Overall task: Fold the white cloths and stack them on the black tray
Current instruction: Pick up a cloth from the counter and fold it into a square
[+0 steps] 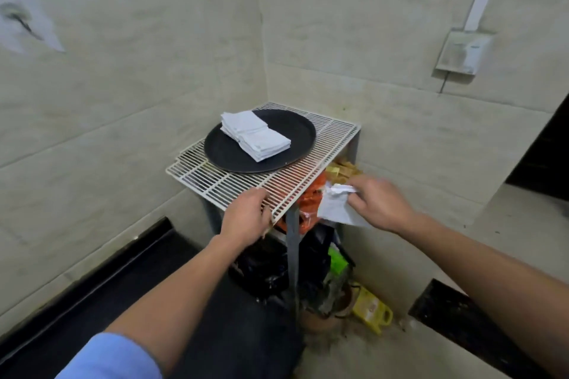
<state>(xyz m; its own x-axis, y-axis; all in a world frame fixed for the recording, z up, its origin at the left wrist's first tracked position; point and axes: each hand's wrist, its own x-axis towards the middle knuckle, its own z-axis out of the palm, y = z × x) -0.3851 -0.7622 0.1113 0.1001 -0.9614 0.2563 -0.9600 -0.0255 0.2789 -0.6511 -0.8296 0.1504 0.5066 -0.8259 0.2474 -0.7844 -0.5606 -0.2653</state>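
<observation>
white folded cloths (255, 135), black round tray (295, 129), white wire rack (323, 144), beige tiled wall (123, 71)

There is one black tray (234, 151), round, on the wire rack. The wire racks (271, 181) seem to be two, one lying on the other, because a second edge shows at the left side. On the tray are two stacks of folded white cloths (255, 134), side by side and touching; how many cloths each stack has, I cannot count. One more white cloth (334, 209), not folded, is in the right hand (380, 203). Two hands are visible: the right one and the left hand (246, 218). On the floor lies one yellow bottle (371, 311).
</observation>
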